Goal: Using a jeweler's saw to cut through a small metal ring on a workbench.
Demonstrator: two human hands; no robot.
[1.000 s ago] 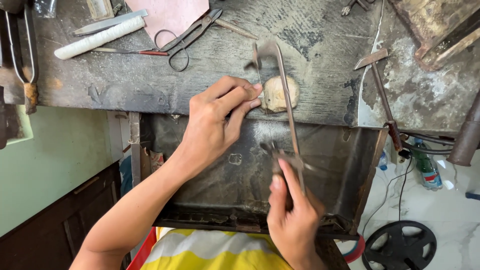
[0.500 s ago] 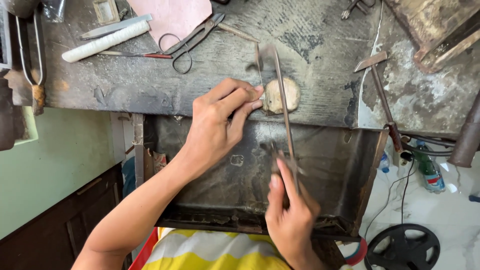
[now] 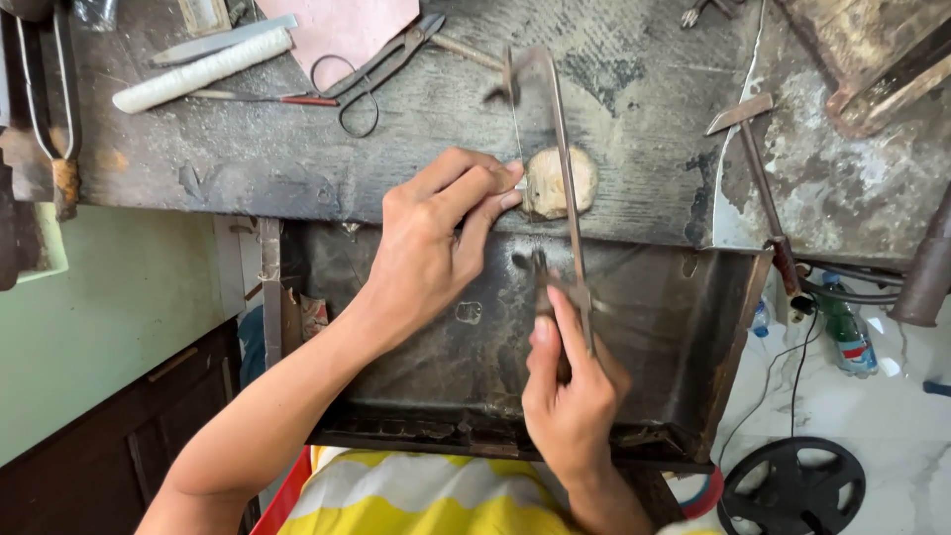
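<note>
My right hand [image 3: 567, 391] grips the handle of a thin metal-framed saw [image 3: 555, 149], whose frame reaches up over the dark workbench [image 3: 297, 149]. My left hand [image 3: 436, 243] pinches a small piece against the bench edge, right beside the blade and a pale worn bench peg [image 3: 580, 178]. Fingertips hide the piece, so I cannot tell what it is.
Metal shears [image 3: 381, 64], a white roll [image 3: 203, 69], a flat file [image 3: 223, 40] and a pink sheet [image 3: 337, 25] lie at the back of the bench. A dark metal catch tray [image 3: 684, 327] hangs under the bench edge. A hammer-like tool [image 3: 758, 173] lies at the right. A black wheel [image 3: 792, 485] sits on the floor.
The saw frame has slid forward, away from me, over the bench. My left hand stays pinched at the bench edge. The view has shifted a little.
</note>
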